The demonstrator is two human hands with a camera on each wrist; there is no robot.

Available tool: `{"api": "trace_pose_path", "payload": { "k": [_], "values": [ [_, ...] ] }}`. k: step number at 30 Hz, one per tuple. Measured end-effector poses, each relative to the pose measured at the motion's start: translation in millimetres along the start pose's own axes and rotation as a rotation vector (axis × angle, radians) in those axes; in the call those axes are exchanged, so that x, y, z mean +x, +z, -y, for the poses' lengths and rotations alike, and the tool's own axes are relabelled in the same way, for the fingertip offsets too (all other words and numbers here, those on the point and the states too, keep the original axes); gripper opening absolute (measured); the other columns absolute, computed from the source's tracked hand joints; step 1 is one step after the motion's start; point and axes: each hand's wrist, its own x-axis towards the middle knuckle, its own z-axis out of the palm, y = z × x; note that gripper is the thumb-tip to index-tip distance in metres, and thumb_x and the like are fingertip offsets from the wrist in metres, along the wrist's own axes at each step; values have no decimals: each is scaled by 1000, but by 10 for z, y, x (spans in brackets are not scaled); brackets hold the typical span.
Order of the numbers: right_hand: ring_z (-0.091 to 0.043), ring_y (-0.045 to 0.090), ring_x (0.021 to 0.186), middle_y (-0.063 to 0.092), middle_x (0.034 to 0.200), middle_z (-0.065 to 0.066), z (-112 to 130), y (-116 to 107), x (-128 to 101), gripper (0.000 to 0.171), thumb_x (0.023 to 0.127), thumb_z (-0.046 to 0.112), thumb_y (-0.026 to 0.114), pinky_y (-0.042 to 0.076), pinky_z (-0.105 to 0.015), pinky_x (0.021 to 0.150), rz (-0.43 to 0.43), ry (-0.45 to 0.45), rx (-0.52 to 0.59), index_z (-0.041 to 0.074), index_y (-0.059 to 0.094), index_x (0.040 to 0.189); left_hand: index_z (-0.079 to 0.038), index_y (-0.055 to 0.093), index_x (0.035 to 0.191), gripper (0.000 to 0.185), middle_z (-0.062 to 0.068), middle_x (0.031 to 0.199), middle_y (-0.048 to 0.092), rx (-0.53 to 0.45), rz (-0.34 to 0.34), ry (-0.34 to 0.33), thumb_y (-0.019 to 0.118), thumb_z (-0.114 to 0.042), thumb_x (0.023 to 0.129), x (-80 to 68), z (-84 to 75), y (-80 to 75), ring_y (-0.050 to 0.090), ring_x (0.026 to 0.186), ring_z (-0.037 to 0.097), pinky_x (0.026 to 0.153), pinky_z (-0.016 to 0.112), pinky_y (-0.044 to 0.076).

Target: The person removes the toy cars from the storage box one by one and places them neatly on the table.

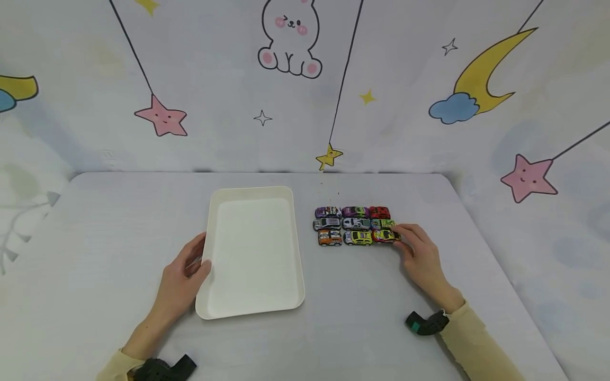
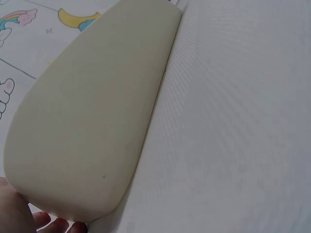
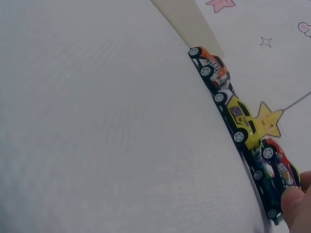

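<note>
My left hand grips the left edge of a white tray, its thumb over the rim and its fingers along the outer side. In the left wrist view the tray's outer wall fills much of the picture. With thumb and fingers, my right hand pinches a red-and-yellow toy car at the near right corner of a block of toy cars. The right wrist view shows this car raised above the line of the others, overlapping a green car behind it.
The toy cars stand in three rows right of the tray, among them an orange one, a yellow one and a red one. A white table bears everything, with a cartoon-printed wall behind it.
</note>
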Motion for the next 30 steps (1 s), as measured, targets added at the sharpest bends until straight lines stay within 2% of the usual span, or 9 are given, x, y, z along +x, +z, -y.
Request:
{"api": "trace_pose_path", "payload": {
  "k": [5,9,13,20,22,26,28,30],
  "values": [
    [-18,55,84,66,108,-16,-28,-3,-33,41,74,-20,75,38,-18,65,13,10,-10,-4,69,112,-13,42,152,56,17,148,51,8,1,-4,58,-6,99,-3,-4,3,54,130,38,93,1,40],
    [-16,54,82,66,109,-16,-43,4,-49,40,75,-18,75,39,-18,66,26,19,-20,-4,70,112,-12,41,152,56,18,149,50,11,3,-7,58,-6,99,-12,-10,1,54,130,38,93,1,40],
    [-20,58,88,66,109,-16,-57,18,-58,40,75,-18,75,41,-17,70,28,15,-27,-3,70,111,-12,42,152,56,18,148,51,12,2,-3,57,-6,99,-13,-11,3,54,129,38,93,1,40],
    [-26,62,96,65,109,-15,-67,36,-51,40,74,-19,75,40,-10,82,31,15,-10,-4,70,111,-14,42,152,55,18,147,52,28,-1,-11,57,-7,99,-18,12,3,56,130,17,93,2,41],
    [-25,61,97,65,109,-15,-76,37,-53,40,75,-19,75,40,-10,80,37,21,-11,-3,70,111,-13,42,152,55,18,148,51,23,0,-7,57,-7,99,-14,13,2,56,130,20,93,2,41],
    [-23,61,96,64,110,-14,-96,40,-67,39,75,-18,76,41,-11,76,48,30,-19,-3,70,111,-12,41,152,56,19,148,50,6,5,-8,57,-7,99,-7,3,1,54,130,37,93,1,41],
    [-24,61,96,64,110,-14,-104,42,-74,39,75,-18,76,40,-9,77,49,28,-22,-3,71,111,-13,41,152,56,19,149,50,4,7,-7,58,-7,99,-6,-5,-1,54,130,37,93,1,41],
    [-25,61,97,64,110,-13,-106,40,-74,38,75,-17,75,40,-7,82,51,29,-17,-2,71,110,-13,41,152,56,19,148,50,3,6,-5,58,-7,99,-9,-9,0,55,130,30,93,1,41]
  ]
}}
